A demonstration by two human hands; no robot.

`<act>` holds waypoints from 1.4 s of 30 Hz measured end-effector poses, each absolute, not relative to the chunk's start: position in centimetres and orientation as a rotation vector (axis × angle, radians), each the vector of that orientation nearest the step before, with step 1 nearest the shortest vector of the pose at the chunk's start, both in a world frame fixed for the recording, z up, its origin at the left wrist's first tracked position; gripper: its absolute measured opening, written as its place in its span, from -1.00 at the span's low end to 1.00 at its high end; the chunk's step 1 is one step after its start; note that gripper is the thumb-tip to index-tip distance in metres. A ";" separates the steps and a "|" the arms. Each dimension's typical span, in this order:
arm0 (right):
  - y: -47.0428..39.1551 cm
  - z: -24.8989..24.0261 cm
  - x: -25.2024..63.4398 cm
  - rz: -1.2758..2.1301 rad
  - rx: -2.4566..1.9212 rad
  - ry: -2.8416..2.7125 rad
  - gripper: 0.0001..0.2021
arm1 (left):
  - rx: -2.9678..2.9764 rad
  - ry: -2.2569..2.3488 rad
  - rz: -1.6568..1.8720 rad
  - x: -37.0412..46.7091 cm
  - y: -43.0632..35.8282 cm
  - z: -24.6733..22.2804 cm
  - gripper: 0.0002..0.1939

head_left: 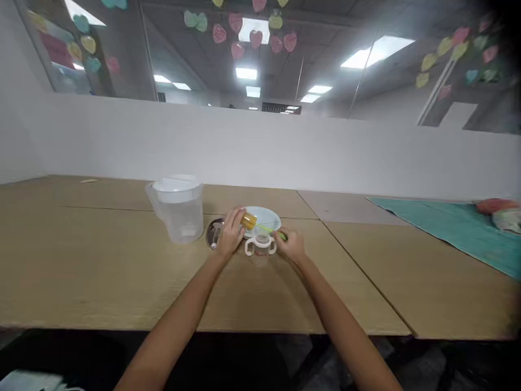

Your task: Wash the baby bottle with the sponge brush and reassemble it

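Orange cylindrical container (248,220), pinched by the left hand (232,232), needs steadying while the right hand (292,245) pinches the slender lime-green utensil (266,229).

At 3 o'clock, a teal cloth (456,233) covers part of the wood-toned counter (101,271), a red-and-white object (496,206), too blurred to identify, resting upon it. Across 12 o'clock runs a white wall (260,146), surmounted by glass panels (317,60) in which bright ceiling lights (378,51) appear; heart-shaped notes (219,33) cluster at 10, 12 and 2 o'clock. At 9 o'clock lies a small pale scrap (88,181).
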State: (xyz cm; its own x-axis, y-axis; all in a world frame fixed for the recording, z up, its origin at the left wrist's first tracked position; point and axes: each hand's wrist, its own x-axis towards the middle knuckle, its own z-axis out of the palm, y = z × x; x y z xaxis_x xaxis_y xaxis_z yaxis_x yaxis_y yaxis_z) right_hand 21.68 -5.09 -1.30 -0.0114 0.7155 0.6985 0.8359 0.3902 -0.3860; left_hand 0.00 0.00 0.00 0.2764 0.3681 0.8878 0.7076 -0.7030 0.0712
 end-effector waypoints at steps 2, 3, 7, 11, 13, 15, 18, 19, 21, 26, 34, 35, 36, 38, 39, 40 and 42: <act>-5.1 -1.2 21.7 -0.201 -1.359 -1.749 -0.66 | -2.220 -1.035 -1.423 0.2 0.3 -0.4 -0.40; -5.2 -1.1 21.7 -0.214 -1.355 -1.746 -0.66 | -2.229 -1.052 -1.434 0.2 0.5 -0.5 -0.40; -5.1 -1.2 22.2 -0.257 -1.326 -1.732 -0.66 | -2.315 -1.030 -1.474 0.3 0.4 -0.4 -0.44; -4.9 -1.3 22.5 -0.305 -1.256 -1.723 -0.68 | -2.414 -1.042 -1.576 0.1 -0.3 0.3 -0.54; -4.8 -1.3 22.5 -0.331 -1.204 -1.740 -0.69 | -2.435 -1.069 -1.632 0.0 -0.3 0.5 -0.57; -4.7 -1.3 22.4 -0.375 -1.166 -1.762 -0.70 | -2.411 -1.123 -1.689 -0.1 -0.2 0.4 -0.58; -4.3 -1.5 22.5 -0.495 -1.117 -1.779 -0.68 | -2.365 -1.228 -1.761 -0.3 0.2 0.2 -0.61; -4.1 -1.7 22.6 -0.548 -1.099 -1.780 -0.68 | -2.359 -1.256 -1.783 -0.3 0.4 0.2 -0.62; -3.9 -1.9 22.8 -0.648 -1.070 -1.783 -0.69 | -2.371 -1.278 -1.817 -0.3 0.6 0.1 -0.65; -3.4 -2.5 23.5 -0.813 -1.098 -1.763 -0.72 | -2.305 -1.282 -1.864 -0.2 0.9 0.1 -0.66; -3.3 -2.6 23.9 -0.728 -1.214 -1.609 -0.67 | -1.905 -1.590 -1.778 -2.4 2.1 -0.1 -0.48; -3.4 -2.5 23.8 -0.729 -1.217 -1.599 -0.67 | -1.915 -1.624 -1.737 -2.6 2.3 -0.3 -0.48; -3.4 -2.5 23.8 -0.731 -1.220 -1.595 -0.67 | -1.935 -1.650 -1.693 -2.7 2.4 -0.4 -0.48; -3.4 -2.4 23.7 -0.735 -1.231 -1.596 -0.66 | -1.987 -1.688 -1.595 -2.8 2.6 -0.7 -0.49; -3.4 -2.4 23.7 -0.735 -1.241 -1.596 -0.66 | -2.015 -1.700 -1.542 -2.8 2.7 -0.8 -0.51; -3.4 -2.4 23.7 -0.735 -1.250 -1.596 -0.67 | -2.039 -1.711 -1.488 -2.9 2.8 -0.9 -0.53; -3.4 -2.5 23.7 -0.734 -1.261 -1.597 -0.67 | -2.076 -1.720 -1.380 -2.9 2.9 -1.1 -0.58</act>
